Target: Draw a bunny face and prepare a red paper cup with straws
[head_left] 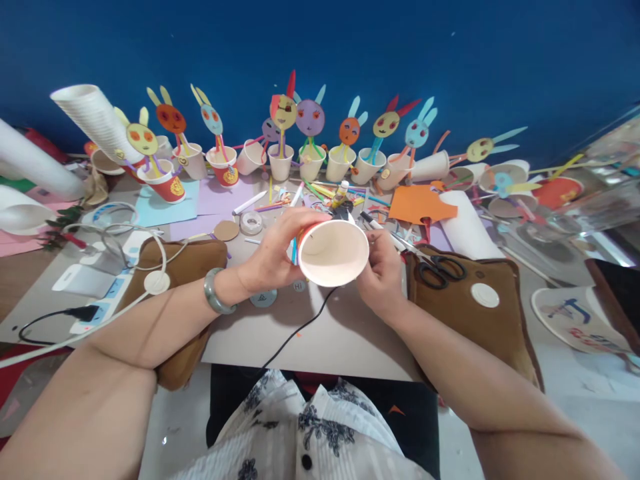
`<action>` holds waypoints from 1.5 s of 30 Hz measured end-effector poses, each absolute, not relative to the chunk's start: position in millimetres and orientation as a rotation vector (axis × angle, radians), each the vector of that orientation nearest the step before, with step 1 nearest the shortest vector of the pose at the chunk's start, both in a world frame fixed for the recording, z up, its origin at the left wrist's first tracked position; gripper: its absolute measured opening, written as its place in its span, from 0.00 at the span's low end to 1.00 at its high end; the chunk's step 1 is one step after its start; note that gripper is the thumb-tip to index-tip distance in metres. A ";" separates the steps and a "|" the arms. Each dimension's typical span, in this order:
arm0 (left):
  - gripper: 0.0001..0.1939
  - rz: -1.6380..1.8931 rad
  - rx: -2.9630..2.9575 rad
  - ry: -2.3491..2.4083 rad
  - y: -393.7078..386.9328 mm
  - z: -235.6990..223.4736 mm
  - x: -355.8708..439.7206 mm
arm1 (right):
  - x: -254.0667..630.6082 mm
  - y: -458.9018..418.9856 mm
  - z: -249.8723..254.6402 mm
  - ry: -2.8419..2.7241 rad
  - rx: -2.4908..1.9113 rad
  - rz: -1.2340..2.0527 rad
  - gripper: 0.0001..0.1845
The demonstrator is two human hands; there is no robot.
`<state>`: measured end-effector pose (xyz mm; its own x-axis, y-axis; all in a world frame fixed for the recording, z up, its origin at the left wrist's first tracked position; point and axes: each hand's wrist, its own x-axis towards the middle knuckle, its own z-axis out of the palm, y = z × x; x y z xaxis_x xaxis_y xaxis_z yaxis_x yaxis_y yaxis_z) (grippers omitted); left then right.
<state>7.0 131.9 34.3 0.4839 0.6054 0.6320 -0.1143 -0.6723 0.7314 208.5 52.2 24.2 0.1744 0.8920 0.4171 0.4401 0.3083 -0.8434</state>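
A paper cup is held up over the desk between both hands, its white inside turned toward me. Round its left side wraps my left hand, thumb on top; the cup's red outer wall shows a little there. My right hand grips the right side of the rim, fingers curled and partly hidden. Just behind the cup stands a small bottle with a yellowish label, its lower part blocked from view. Two small paper discs lie under my left hand, one of them a blue disc.
Paper cups with rabbit-face figures line the blue wall. Scissors rest on a brown cushion at right; another brown cushion lies left, beside a power strip. A black cable crosses the desk front. Orange paper lies behind.
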 end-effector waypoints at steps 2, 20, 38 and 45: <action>0.35 1.233 1.958 0.392 129.9 34.6 8.3 | 208.2 52.6 23.5 -1.440 -1.311 0.507 0.17; 0.26 0.731 1.055 0.501 130.9 41.1 17.4 | 206.7 49.9 22.1 -1.336 -1.199 0.509 0.19; 0.28 0.451 1.046 0.432 120.3 41.8 18.5 | 198.0 45.3 23.8 -1.411 -1.178 0.596 0.23; 0.36 0.550 1.073 0.450 125.2 39.3 18.4 | 200.6 44.0 22.8 -1.414 -1.167 0.544 0.19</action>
<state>18.4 125.2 39.3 0.7805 0.6202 -0.0789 -0.2003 0.3677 0.9081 200.6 44.0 22.8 0.1626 0.8703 0.4649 0.3343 0.3947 -0.8558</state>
